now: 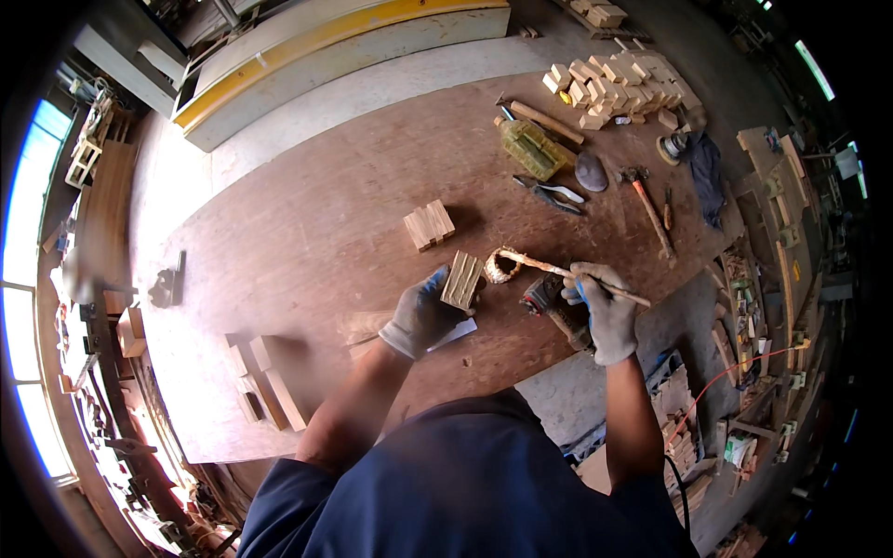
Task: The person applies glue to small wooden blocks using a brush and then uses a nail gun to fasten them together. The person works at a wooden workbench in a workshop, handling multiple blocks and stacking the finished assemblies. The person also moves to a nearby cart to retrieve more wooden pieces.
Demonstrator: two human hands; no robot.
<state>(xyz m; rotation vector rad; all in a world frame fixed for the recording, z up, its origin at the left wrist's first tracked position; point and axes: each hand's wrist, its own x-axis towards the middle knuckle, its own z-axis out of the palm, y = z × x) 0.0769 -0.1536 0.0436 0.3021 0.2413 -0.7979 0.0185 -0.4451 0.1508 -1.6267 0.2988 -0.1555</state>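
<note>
My left hand (419, 318), in a grey work glove, is closed around a small wooden block (462, 281) with grooves along its upturned face. Gloved too, my right hand (606, 314) grips a thin stick (544, 266) smeared with pale stuff. The stick's far end rests at a small round pot (502, 268) with a crusted rim, just right of the block. A dark power tool (564, 316) lies beneath and beside my right hand. Another slotted wooden block (429, 226) sits on the brown worktable (316, 223), beyond my left hand. What the pot holds cannot be made out.
Toward the back right lie a yellowish bottle (532, 149), pliers (558, 196), a hammer (654, 219) and a dark cloth (708, 177). Many wooden blocks (619, 86) are piled behind them. Wooden strips (279, 377) lie at the near left, a hand plane (168, 285) farther left.
</note>
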